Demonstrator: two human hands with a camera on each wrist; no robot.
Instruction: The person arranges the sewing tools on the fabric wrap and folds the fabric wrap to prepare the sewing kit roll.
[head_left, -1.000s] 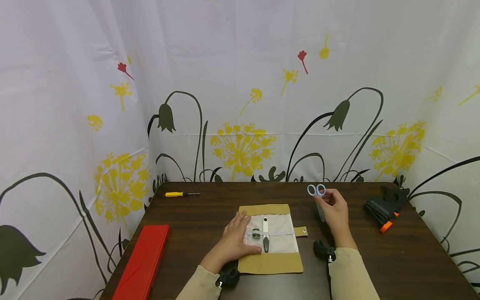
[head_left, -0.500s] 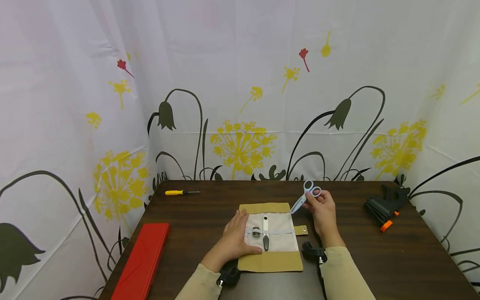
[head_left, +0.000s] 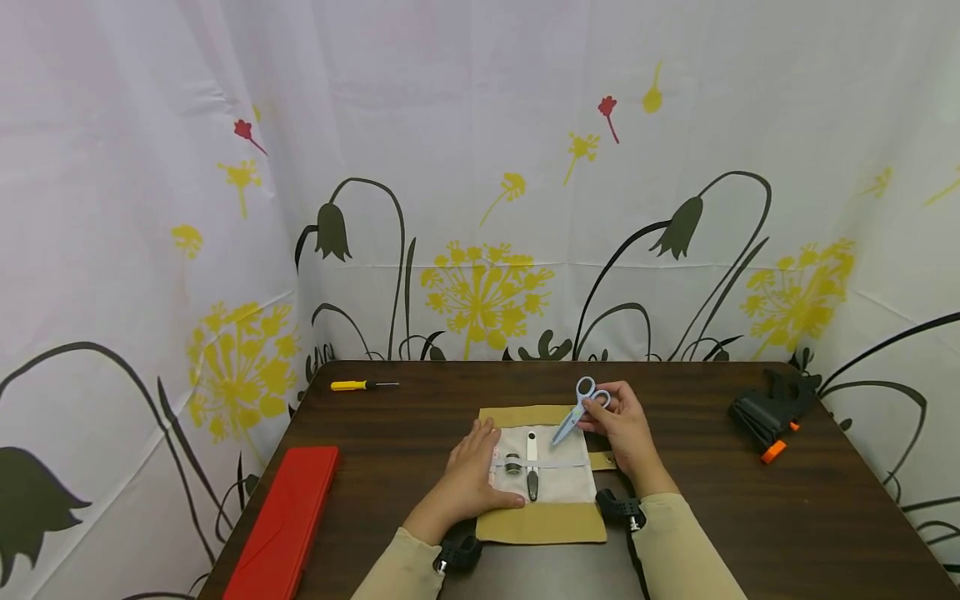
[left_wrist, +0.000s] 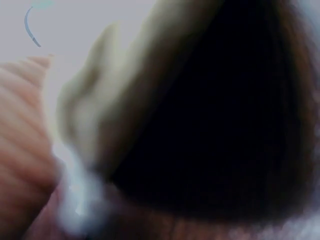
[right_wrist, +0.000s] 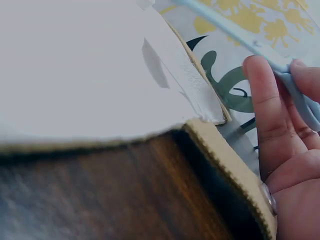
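Note:
A tan fabric tool roll (head_left: pixel 540 525) with a white lining lies unfolded on the table. My left hand (head_left: pixel 467 481) rests on its left edge with the fingers spread. Under the elastic strap (head_left: pixel 558 466) sit a small dark-and-clear cylinder (head_left: pixel 512 468) and a slim white tool (head_left: pixel 532 448) with a dark lower end. My right hand (head_left: pixel 626 427) pinches light blue scissors (head_left: pixel 576 414) near the handle loops, their tips pointing down-left over the lining. In the right wrist view, thumb and fingertips grip the scissors (right_wrist: pixel 260 48). The left wrist view is mostly blocked by a dark blurred shape.
A yellow-handled screwdriver (head_left: pixel 351 386) lies at the back left. Along the left side is a long red box (head_left: pixel 288 517). A black clamp with orange tips (head_left: pixel 765 412) lies at the right. The roll's snap tab (head_left: pixel 602 461) sticks out right, under my right hand.
My right hand has carried the scissors leftward, from right of the tool roll to over its lining, turning the blades down-left. My left hand has stayed in place.

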